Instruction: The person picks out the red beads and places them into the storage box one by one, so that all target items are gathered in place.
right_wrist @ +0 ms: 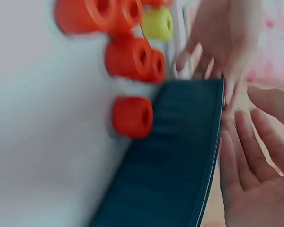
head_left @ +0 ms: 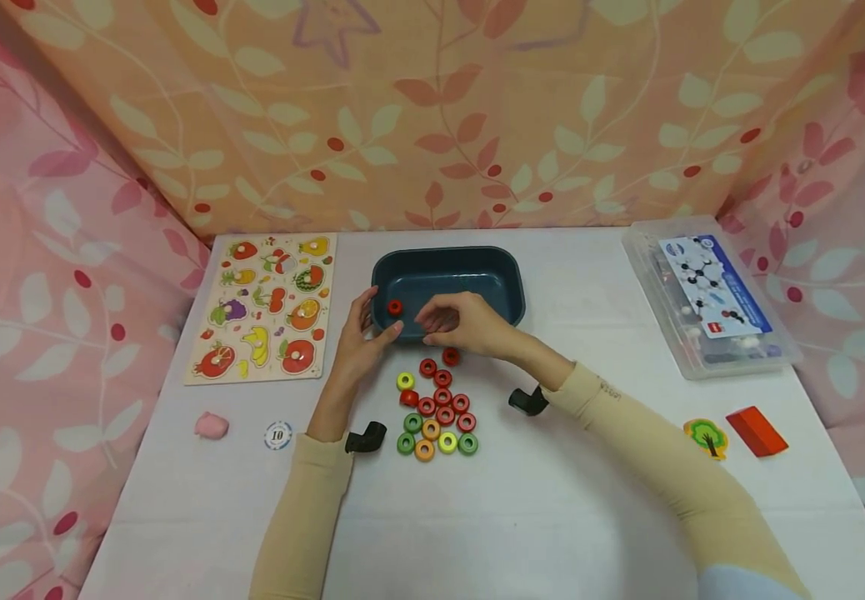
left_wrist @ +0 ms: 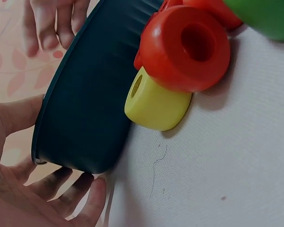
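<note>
A dark blue tray [head_left: 470, 289] stands on the table with one red bead [head_left: 395, 307] inside, near its left end. My left hand [head_left: 357, 346] grips the tray's left corner, thumb at the near rim and fingers along the outer side. Over the near edge hovers my right hand [head_left: 473, 325], its fingers loosely bent, with nothing visible between them. In front of the tray lie several ring-shaped beads: red beads [head_left: 443, 397], green beads [head_left: 413, 422], orange beads [head_left: 431, 429] and yellow beads [head_left: 447, 442]. Close to the tray wall are a yellow bead [left_wrist: 158, 106] and a red bead [right_wrist: 132, 117].
A fruit puzzle board [head_left: 260, 308] lies at left, a clear plastic case [head_left: 713, 296] at right. Nearer are a pink lump [head_left: 211, 426], a round "10" token [head_left: 278, 435], a tree piece [head_left: 706, 438] and a red block [head_left: 757, 432]. Patterned curtains [head_left: 432, 117] enclose the table.
</note>
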Demonstrator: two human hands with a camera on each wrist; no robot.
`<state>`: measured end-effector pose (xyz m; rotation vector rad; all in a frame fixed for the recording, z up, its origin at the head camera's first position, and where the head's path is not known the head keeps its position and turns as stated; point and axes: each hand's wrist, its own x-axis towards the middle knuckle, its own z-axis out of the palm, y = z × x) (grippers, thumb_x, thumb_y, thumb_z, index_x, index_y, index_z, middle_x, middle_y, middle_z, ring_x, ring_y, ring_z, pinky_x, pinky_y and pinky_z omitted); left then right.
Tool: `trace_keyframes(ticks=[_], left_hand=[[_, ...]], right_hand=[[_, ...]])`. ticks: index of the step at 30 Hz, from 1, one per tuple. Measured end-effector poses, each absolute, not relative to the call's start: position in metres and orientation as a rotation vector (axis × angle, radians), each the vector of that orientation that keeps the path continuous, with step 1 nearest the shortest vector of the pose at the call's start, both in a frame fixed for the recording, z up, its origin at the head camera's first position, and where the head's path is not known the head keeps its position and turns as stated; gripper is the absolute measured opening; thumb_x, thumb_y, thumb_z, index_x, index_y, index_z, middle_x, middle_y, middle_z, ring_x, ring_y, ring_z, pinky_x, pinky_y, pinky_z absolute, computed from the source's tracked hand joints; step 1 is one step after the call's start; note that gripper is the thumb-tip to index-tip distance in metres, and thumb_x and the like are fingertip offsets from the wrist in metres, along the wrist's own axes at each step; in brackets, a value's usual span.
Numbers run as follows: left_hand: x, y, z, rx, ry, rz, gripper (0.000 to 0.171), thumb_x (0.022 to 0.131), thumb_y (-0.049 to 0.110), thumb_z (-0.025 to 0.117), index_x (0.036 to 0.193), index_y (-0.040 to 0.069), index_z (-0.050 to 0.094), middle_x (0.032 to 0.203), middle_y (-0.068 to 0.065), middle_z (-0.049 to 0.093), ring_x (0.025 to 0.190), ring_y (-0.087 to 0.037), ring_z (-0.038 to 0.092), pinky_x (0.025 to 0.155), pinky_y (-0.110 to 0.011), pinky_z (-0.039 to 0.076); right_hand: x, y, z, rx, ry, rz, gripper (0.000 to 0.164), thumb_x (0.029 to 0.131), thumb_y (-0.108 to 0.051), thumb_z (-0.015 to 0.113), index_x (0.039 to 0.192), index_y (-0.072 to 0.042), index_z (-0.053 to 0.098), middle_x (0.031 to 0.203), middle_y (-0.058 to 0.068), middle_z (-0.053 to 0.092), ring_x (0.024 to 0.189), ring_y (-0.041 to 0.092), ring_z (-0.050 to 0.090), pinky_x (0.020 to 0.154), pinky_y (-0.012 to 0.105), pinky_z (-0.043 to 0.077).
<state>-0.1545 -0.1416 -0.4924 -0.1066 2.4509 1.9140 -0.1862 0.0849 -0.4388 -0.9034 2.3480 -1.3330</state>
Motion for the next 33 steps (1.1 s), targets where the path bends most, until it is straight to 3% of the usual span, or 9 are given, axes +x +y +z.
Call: trace_keyframes(ticks=[7,16,23,33], left_hand=[[-0.148,-0.137,-0.472,-0.084,2.442,1.914,0.075,0.092,0.015,0.072,0.156,0.011,0.032,0.162,-0.014,0.031,0.149,-0.03,0.03,0.12,-0.045,0.026],[-0.154,-0.14,-0.488,-0.123,2.459,1.897,0.075,0.091,0.022,0.075,0.154,0.023,0.035,0.161,-0.006,0.035,0.147,-0.023,0.034,0.119,-0.04,0.027],[-0.153,-0.141,-0.489,-0.13,2.451,1.888,0.076,0.09,0.024,0.076,0.154,0.025,0.035,0.161,-0.008,0.034,0.147,-0.026,0.034,0.12,-0.042,0.027],[-0.153,-0.141,-0.489,-0.143,2.444,1.887,0.076,0.09,0.025,0.076,0.154,0.028,0.035,0.161,-0.007,0.034,0.146,-0.024,0.034,0.119,-0.04,0.028]], right_hand=[[-0.158,0.097,-0.433,-1.003,2.349,-1.3,0.025,0.086,-0.013,0.079,0.11,-0.018,0.073,0.093,-0.002,0.071,0.08,0.012,0.062,0.068,0.03,0.05],[-0.146,0.1,-0.463,-1.039,2.189,-1.09,0.029,0.089,-0.003,0.071,0.118,-0.006,0.07,0.113,0.008,0.069,0.078,0.021,0.058,0.069,0.025,0.049],[-0.147,0.102,-0.478,-0.985,2.241,-1.045,0.034,0.089,0.003,0.066,0.12,-0.011,0.072,0.107,0.004,0.066,0.078,0.015,0.055,0.069,0.025,0.047],[-0.146,0.101,-0.476,-1.057,2.33,-0.988,0.031,0.088,-0.004,0.075,0.118,-0.011,0.073,0.102,0.002,0.064,0.077,0.014,0.056,0.068,0.024,0.049]])
